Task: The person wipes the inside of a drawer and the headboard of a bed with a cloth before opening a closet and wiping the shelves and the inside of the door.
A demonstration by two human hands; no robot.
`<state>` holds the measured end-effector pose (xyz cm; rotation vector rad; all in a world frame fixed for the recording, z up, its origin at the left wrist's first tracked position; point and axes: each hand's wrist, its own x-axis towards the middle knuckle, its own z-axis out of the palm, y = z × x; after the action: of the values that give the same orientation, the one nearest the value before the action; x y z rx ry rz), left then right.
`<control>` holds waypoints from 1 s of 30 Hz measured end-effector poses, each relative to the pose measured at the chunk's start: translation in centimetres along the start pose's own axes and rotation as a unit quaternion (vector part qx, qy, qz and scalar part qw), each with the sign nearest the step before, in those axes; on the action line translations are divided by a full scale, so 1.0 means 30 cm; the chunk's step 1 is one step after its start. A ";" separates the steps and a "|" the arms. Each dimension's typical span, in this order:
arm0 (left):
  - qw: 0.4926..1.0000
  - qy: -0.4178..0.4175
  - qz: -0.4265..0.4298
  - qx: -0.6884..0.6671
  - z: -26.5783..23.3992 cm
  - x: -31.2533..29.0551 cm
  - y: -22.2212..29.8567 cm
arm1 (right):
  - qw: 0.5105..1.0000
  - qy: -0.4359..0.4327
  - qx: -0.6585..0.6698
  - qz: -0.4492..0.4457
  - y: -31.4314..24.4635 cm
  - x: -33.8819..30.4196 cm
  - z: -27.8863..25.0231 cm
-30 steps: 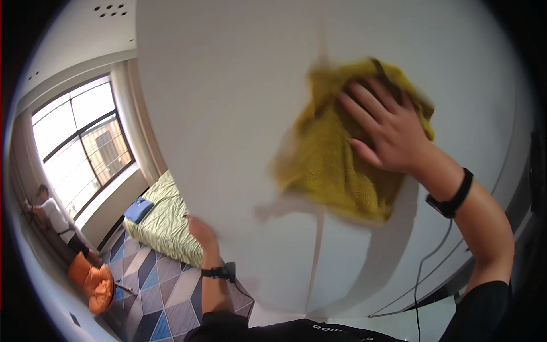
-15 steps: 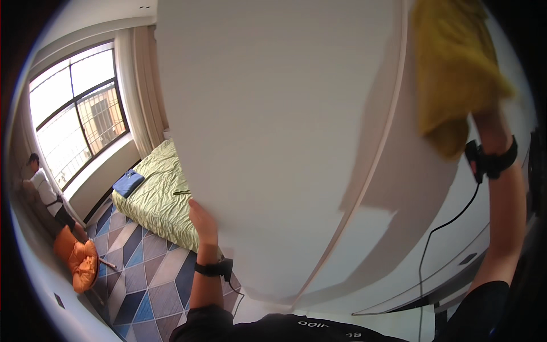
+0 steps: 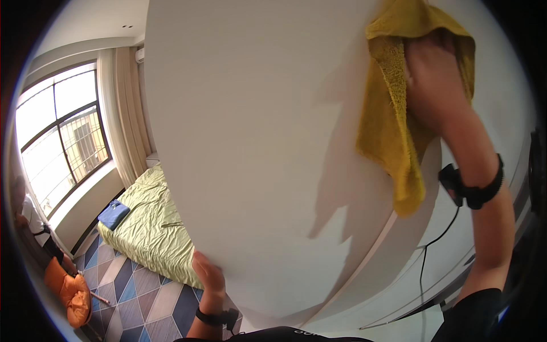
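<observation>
A tall white door panel (image 3: 250, 142) fills the middle of the view, its left edge running down toward the bed. At the lower part of that edge, my left hand (image 3: 209, 272) is closed around it, the fingertips partly hidden. High on the right, my right hand (image 3: 436, 80) holds a yellow towelling cloth (image 3: 379, 114) against the white surface. One fold of the cloth covers my fingertips, and its loose corner hangs below my hand. Both wrists wear black bands with a small box, and a thin cable (image 3: 423, 268) trails from the right one.
Left of the panel stands a bed (image 3: 142, 228) with a rumpled light-green sheet and a folded blue item (image 3: 114, 214) on it. An orange padded chair (image 3: 74, 296) is at the far left, with a person (image 3: 37, 222) near the window (image 3: 65, 131). The floor (image 3: 131, 296) has a diamond pattern.
My right hand has swept the yellow cloth leftward across the white surface. The view has tilted up a little, so my left hand appears lower, still at the panel's edge.
</observation>
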<state>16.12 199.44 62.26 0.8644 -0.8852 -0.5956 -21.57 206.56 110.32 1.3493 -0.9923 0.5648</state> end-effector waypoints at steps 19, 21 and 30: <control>0.985 -0.068 0.057 0.148 0.009 0.022 0.092 | 0.818 -0.019 0.538 -0.202 -0.717 -0.495 0.111; 0.983 -0.081 0.040 0.161 -0.011 0.040 0.100 | 0.852 -0.257 0.432 -0.148 -0.623 -0.360 0.064; 0.976 -0.184 0.069 0.092 -0.008 0.025 0.167 | 0.973 0.031 0.160 0.163 -0.215 0.466 -0.086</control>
<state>17.20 201.64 66.71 0.8626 -1.3433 -0.5683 -8.56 205.09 118.82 1.4470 -1.1140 1.0457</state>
